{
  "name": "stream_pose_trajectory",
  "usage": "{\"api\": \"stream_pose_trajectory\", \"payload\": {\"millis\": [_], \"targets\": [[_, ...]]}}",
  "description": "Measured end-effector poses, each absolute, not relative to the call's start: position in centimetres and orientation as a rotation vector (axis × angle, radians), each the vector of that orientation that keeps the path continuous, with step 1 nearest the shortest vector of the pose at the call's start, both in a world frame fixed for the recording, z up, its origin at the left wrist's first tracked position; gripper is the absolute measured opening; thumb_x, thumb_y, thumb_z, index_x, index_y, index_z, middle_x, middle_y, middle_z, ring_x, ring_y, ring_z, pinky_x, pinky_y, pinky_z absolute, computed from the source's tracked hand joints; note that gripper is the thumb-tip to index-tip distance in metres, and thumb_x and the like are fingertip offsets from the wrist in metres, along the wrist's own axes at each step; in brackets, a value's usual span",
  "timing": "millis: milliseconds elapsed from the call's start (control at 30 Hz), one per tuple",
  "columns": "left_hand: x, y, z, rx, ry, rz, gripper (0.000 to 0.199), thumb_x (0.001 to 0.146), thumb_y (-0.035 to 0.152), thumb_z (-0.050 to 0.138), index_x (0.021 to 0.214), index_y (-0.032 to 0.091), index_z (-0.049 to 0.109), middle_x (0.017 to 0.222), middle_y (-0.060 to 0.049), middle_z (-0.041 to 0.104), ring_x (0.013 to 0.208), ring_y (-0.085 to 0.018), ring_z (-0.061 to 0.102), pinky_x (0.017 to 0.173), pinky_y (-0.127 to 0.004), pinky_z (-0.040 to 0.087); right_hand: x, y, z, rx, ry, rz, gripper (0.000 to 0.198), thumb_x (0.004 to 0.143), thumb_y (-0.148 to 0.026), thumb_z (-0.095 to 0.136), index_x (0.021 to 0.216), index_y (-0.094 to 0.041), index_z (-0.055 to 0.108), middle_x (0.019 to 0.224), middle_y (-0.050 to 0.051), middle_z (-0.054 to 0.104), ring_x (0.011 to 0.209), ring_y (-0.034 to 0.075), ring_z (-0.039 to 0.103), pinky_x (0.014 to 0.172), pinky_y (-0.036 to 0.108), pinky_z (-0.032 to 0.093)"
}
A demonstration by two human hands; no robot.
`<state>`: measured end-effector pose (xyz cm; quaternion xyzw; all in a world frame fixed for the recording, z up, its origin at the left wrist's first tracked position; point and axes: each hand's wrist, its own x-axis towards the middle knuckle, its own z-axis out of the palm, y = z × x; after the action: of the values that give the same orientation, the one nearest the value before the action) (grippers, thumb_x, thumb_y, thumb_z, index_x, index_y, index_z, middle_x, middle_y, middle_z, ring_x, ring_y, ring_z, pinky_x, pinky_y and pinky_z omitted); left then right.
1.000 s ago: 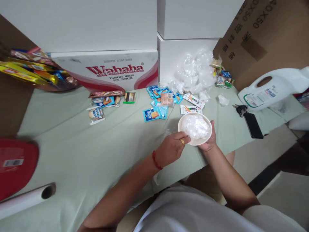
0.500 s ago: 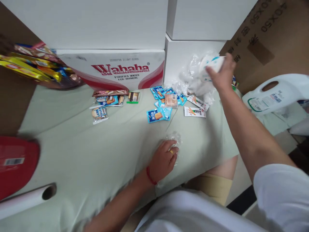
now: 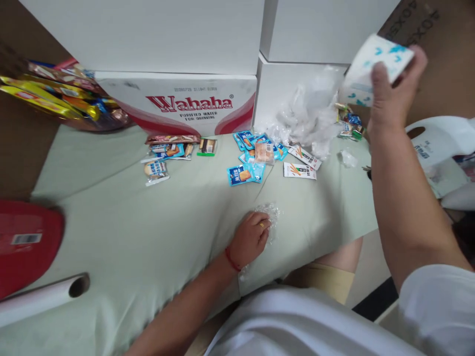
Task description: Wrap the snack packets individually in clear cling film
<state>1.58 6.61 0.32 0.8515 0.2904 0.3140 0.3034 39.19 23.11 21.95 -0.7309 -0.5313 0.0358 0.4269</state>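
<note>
Bowl (image 3: pixel 358 74), white with blue marks: tilted, raised, between 1 and 2 o'clock from my left grip (image 3: pixel 248 238). My right grip (image 3: pixel 395 99) pinches the bowl, thumb on the patterned surface. My left grip, fingers curled, meets clear film (image 3: pixel 273 213) on the table (image 3: pixel 166 232); whether it pinches the film, I cannot tell. Blue packets (image 3: pixel 240 174) lie at 12 o'clock from it, crumpled plastic (image 3: pixel 306 121) at 1 o'clock.
</note>
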Motion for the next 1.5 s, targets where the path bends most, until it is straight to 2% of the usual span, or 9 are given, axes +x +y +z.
{"api": "stream_pose_trajectory", "payload": {"millis": [133,300,433,567,700,867,1000,1200,1500], "targets": [[1.5,6.7,0.3,2.237,0.776,0.807,0.023,0.097,0.011,0.052,0.102,0.017,0.074,0.111,-0.010,0.072,0.105,-0.022,0.067,0.096,-0.041,0.058,40.0,16.2,18.1,-1.619,-0.934,0.718,0.075,0.104,-0.075,0.008,0.161,-0.036,0.036,0.160,0.005,0.052,0.141,0.033,0.055,0.096,0.054,0.060],[1.5,6.8,0.3,2.204,0.769,0.776,0.022,0.097,0.012,0.053,0.101,0.018,0.074,0.112,-0.010,0.072,0.105,-0.022,0.066,0.096,-0.041,0.057,40.0,9.2,9.3,-1.843,-0.628,0.976,0.059,0.099,-0.074,0.040,0.124,-0.027,0.066,0.110,0.010,0.075,0.094,0.028,0.071,0.065,0.039,0.061],[1.5,6.9,0.3,2.224,0.782,0.782,0.023,0.097,0.012,0.051,0.101,0.017,0.073,0.112,-0.010,0.072,0.105,-0.022,0.066,0.096,-0.041,0.057,39.8,5.7,6.3,-2.222,-0.801,0.442,0.044,0.094,-0.060,0.058,0.101,-0.019,0.071,0.101,0.013,0.074,0.089,0.027,0.069,0.071,0.039,0.062],[1.5,6.9,0.3,2.248,0.772,0.797,0.023,0.098,0.012,0.051,0.099,0.017,0.073,0.111,-0.010,0.073,0.104,-0.023,0.067,0.095,-0.040,0.058,38.7,1.7,8.5,-2.177,-1.327,-0.295,0.037,0.093,-0.032,0.055,0.124,-0.018,0.070,0.136,0.018,0.066,0.090,0.025,0.068,0.079,0.042,0.061],[1.6,6.8,0.3,2.262,0.789,0.804,0.025,0.098,0.012,0.050,0.107,0.016,0.073,0.111,-0.011,0.074,0.102,-0.024,0.067,0.092,-0.041,0.058,37.7,-2.2,10.2,-2.131,-2.058,-0.285,0.057,0.087,-0.010,0.053,0.138,-0.032,0.066,0.165,0.007,0.046,0.103,0.026,0.067,0.078,0.040,0.060],[1.8,6.8,0.5,2.271,0.808,0.797,0.025,0.099,0.014,0.049,0.105,0.017,0.073,0.109,-0.011,0.074,0.103,-0.024,0.067,0.093,-0.042,0.059,40.0,-3.4,8.0,-2.335,-2.229,-0.366,0.057,0.087,-0.006,0.051,0.134,-0.033,0.070,0.169,0.004,0.041,0.112,0.032,0.062,0.080,0.045,0.059],[1.7,7.0,0.5,2.255,0.817,0.783,0.026,0.099,0.015,0.048,0.101,0.017,0.074,0.109,-0.011,0.074,0.103,-0.023,0.067,0.094,-0.042,0.059,42.1,-2.5,6.8,-2.426,-1.985,-0.308,0.035,0.094,-0.022,0.055,0.121,-0.029,0.075,0.154,0.009,0.056,0.111,0.033,0.064,0.073,0.039,0.056],[1.5,7.1,0.6,2.224,0.797,0.752,0.027,0.100,0.015,0.048,0.105,0.018,0.075,0.110,-0.010,0.073,0.105,-0.022,0.067,0.097,-0.040,0.058,46.3,1.6,9.7,-2.417,-1.408,-0.071,0.029,0.096,-0.046,0.060,0.107,-0.023,0.074,0.093,0.008,0.069,0.072,0.021,0.065,0.074,0.035,0.054],[1.4,7.0,1.0,2.222,0.803,0.757,0.024,0.101,0.015,0.049,0.104,0.019,0.072,0.110,-0.008,0.073,0.103,-0.020,0.067,0.094,-0.036,0.057,55.1,14.6,12.4,-2.901,-1.058,0.065,0.032,0.099,-0.026,0.056,0.112,-0.002,0.072,0.078,0.019,0.075,0.064,0.019,0.064,0.067,0.034,0.040]]}}
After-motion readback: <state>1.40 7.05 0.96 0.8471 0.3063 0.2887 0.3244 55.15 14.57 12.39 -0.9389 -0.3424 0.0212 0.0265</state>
